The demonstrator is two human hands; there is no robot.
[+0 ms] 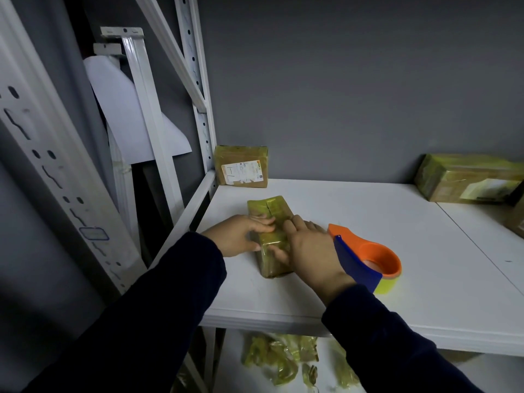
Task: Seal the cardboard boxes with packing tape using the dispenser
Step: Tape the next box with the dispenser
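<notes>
Both hands meet on our small oblong cardboard box [271, 209] wrapped in yellowish tape, near-left on the white shelf board [397, 222]: left hand [236, 236] gripping its edge, right hand [312, 251] pressing flat on top. Its long axis runs near to far. We count three taped boxes, including a far-left box [241, 165] and a far-right box [465, 178], and one orange-and-blue tape dispenser [374, 255].

Little can be read. The small box [241, 157] against the back wall carries a white shipping label [242, 173] with a few large pen strokes on it, perhaps a "1" and a dash. Its printed lines are too small to make out. The larger box [448, 177] at the right bears a pale label [487, 190], which is blurred. A blue-outlined sticker [94, 233] on the shelf post [42, 143] is illegible.
</notes>
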